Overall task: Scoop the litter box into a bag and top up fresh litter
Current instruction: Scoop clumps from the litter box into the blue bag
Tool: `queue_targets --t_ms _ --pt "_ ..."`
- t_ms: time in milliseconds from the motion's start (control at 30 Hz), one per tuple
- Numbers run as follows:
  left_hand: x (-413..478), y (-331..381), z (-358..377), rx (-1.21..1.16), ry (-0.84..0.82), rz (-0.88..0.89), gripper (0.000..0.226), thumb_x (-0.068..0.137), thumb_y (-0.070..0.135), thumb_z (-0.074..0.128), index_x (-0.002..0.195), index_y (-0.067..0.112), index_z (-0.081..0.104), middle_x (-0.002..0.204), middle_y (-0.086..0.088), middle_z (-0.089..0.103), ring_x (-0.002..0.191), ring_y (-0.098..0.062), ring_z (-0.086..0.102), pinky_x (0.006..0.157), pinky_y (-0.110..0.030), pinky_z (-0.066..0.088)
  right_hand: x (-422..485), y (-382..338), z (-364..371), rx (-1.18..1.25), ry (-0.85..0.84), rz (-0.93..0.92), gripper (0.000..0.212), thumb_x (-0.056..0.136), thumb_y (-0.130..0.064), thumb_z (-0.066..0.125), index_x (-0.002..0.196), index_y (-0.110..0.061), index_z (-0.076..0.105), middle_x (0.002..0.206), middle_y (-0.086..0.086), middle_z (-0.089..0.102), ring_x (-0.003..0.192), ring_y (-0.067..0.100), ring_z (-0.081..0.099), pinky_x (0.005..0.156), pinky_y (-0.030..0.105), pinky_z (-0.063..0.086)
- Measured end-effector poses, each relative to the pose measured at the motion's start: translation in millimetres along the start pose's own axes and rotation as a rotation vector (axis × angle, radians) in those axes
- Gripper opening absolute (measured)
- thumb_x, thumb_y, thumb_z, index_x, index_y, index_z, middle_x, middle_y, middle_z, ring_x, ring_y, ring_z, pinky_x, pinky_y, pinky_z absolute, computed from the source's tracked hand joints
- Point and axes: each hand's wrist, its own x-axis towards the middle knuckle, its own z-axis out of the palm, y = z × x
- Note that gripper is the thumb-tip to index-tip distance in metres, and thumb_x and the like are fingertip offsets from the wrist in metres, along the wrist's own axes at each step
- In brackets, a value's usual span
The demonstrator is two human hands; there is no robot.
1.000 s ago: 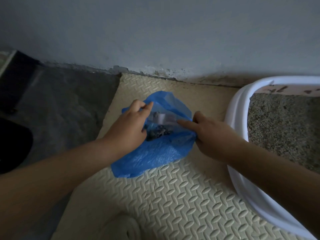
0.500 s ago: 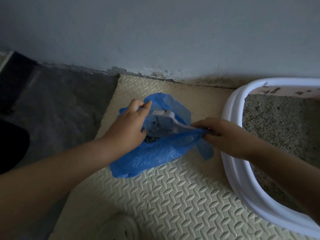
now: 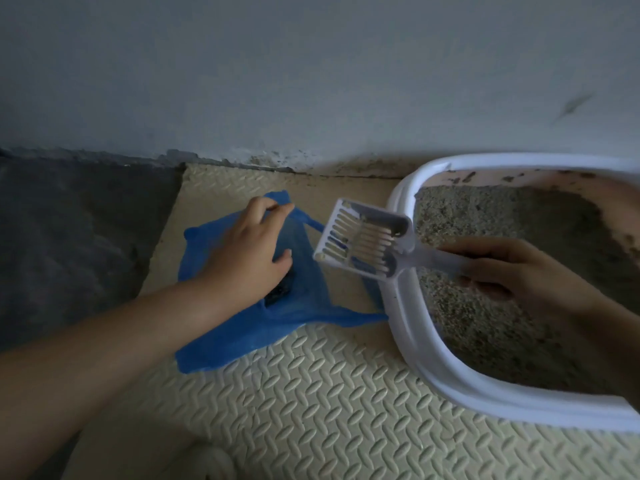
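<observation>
A blue plastic bag [image 3: 242, 327] lies on the cream foam mat [image 3: 329, 393], with dark clumps [image 3: 278, 291] showing inside it. My left hand [image 3: 249, 244] pinches the bag's upper edge and holds it open. My right hand [image 3: 512, 268] grips the handle of a white slotted scoop [image 3: 363, 239]. The scoop hangs empty over the left rim of the white litter box [image 3: 408, 323], between the bag and the grey litter [image 3: 502, 306].
A grey wall [image 3: 311, 81] runs along the back, stained at its base. Dark grey floor [image 3: 69, 237] lies left of the mat. A pale shoe [image 3: 207, 462] shows at the bottom edge.
My right hand has drawn the scoop out of the bag and moved it right to the litter box rim. My left hand still holds the bag's edge.
</observation>
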Motion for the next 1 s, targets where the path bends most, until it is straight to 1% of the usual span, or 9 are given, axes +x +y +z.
queue_targets --t_ms 100,167,200,267,333,433,633,767,1000 --pt "12 30 15 -0.055 -0.050 0.068 0.062 0.091 0.025 0.057 0.146 0.019 0.029 0.136 0.003 0.030 0.119 -0.016 0.043 0.096 -0.030 0.041 -26 14 -22 0.038 0.156 0.053 0.024 0.087 -0.016 0.058 0.108 -0.021 0.070 0.068 0.007 0.058 0.065 0.024 0.038 0.046 0.016 0.033" --pt "21 53 27 -0.062 -0.070 0.134 0.060 0.092 0.027 0.055 0.147 0.018 0.029 0.136 0.001 0.033 0.120 -0.016 0.043 0.098 -0.032 0.039 -41 23 -35 0.027 0.202 0.086 0.037 0.074 -0.045 0.071 0.106 -0.026 0.072 0.075 0.010 0.062 0.068 0.022 0.046 0.053 0.019 0.039" --pt "26 65 34 -0.058 -0.075 0.174 0.060 0.093 0.027 0.054 0.146 0.016 0.030 0.136 0.000 0.034 0.121 -0.018 0.042 0.099 -0.033 0.039 -49 28 -42 -0.009 0.226 0.101 0.040 0.070 -0.048 0.074 0.104 -0.028 0.072 0.078 0.013 0.063 0.068 0.020 0.049 0.056 0.022 0.040" --pt "36 87 48 -0.036 -0.090 0.246 0.060 0.094 0.029 0.052 0.147 0.014 0.029 0.139 -0.003 0.034 0.124 -0.021 0.040 0.100 -0.036 0.037 -63 39 -54 -0.117 0.302 0.122 0.025 0.080 -0.027 0.069 0.106 -0.025 0.070 0.075 0.011 0.065 0.060 0.011 0.052 0.055 0.020 0.041" --pt "46 105 61 -0.023 -0.117 0.285 0.060 0.095 0.031 0.050 0.147 0.013 0.027 0.143 -0.004 0.031 0.129 -0.022 0.036 0.103 -0.036 0.035 -77 52 -70 -0.307 0.377 0.144 0.022 0.085 -0.021 0.066 0.104 -0.031 0.069 0.072 0.001 0.067 0.058 0.010 0.056 0.056 0.022 0.043" --pt "62 125 80 -0.035 -0.152 0.274 0.064 0.096 0.036 0.046 0.149 0.010 0.022 0.153 -0.005 0.020 0.139 -0.023 0.024 0.110 -0.036 0.028 -96 66 -93 -0.612 0.355 0.216 0.024 0.085 -0.031 0.066 0.107 -0.040 0.067 0.079 -0.011 0.069 0.069 0.010 0.063 0.064 0.025 0.045" --pt "83 142 107 -0.034 -0.246 0.098 0.073 0.099 0.041 0.037 0.151 0.006 0.000 0.159 -0.005 -0.013 0.146 -0.022 -0.012 0.119 -0.037 0.004 -117 61 -130 -0.911 0.331 0.251 0.026 0.083 -0.029 0.069 0.108 -0.036 0.068 0.076 -0.026 0.056 0.068 -0.004 0.052 0.060 0.017 0.035" --pt "76 145 120 0.045 -0.113 0.125 0.075 0.097 0.040 0.040 0.151 0.004 0.003 0.160 -0.008 -0.009 0.146 -0.023 -0.013 0.116 -0.033 -0.005 -122 53 -159 -1.056 0.263 0.348 0.020 0.084 -0.035 0.066 0.104 -0.039 0.068 0.077 -0.027 0.054 0.072 -0.006 0.050 0.073 0.024 0.035" --pt "78 144 124 0.136 -0.096 0.150 0.076 0.091 0.034 0.048 0.150 0.003 0.012 0.160 -0.008 0.002 0.146 -0.029 -0.008 0.117 -0.042 0.009 -115 60 -197 -1.056 0.289 0.295 0.027 0.086 -0.030 0.065 0.113 -0.033 0.066 0.093 -0.006 0.064 0.082 0.012 0.057 0.080 0.029 0.037"
